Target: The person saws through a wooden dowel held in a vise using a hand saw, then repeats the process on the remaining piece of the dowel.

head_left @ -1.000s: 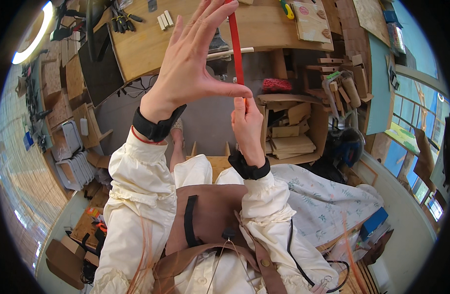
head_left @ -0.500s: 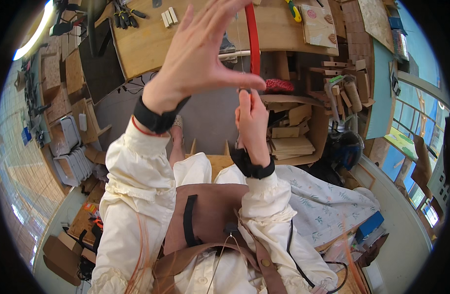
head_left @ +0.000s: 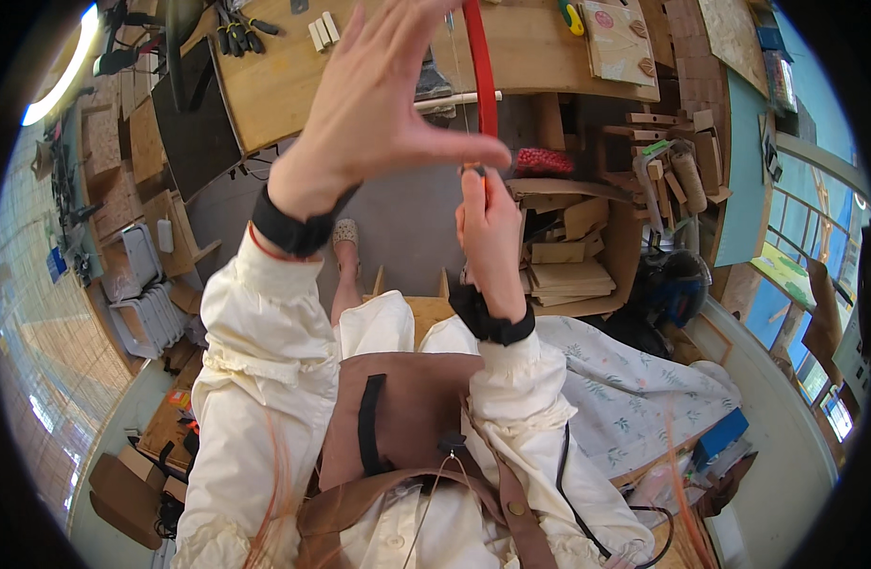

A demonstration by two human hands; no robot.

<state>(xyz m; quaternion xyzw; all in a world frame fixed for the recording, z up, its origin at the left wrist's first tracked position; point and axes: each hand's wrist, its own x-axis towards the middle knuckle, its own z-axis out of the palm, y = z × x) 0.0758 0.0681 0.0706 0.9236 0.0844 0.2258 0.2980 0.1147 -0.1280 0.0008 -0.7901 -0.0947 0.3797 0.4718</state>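
Note:
My right hand is closed around the handle of a saw with a red bow frame, probably a coping saw. The saw stands upright, its frame running past the top edge of the view. A thin line like a blade shows just left of the frame. My left hand is held up beside it, fingers stretched and apart, some cut off by the top edge. Its thumb reaches across just above my right hand, close to the saw's lower end; whether it touches cannot be told.
Beyond my hands is a wooden workbench with pliers, small wood blocks and a wooden board. A cardboard box of wood pieces stands right of my right hand. A patterned cloth lies nearer.
The red saw frame has shifted slightly left with a small change of tilt. Both hands keep their poses, and the view has moved a little.

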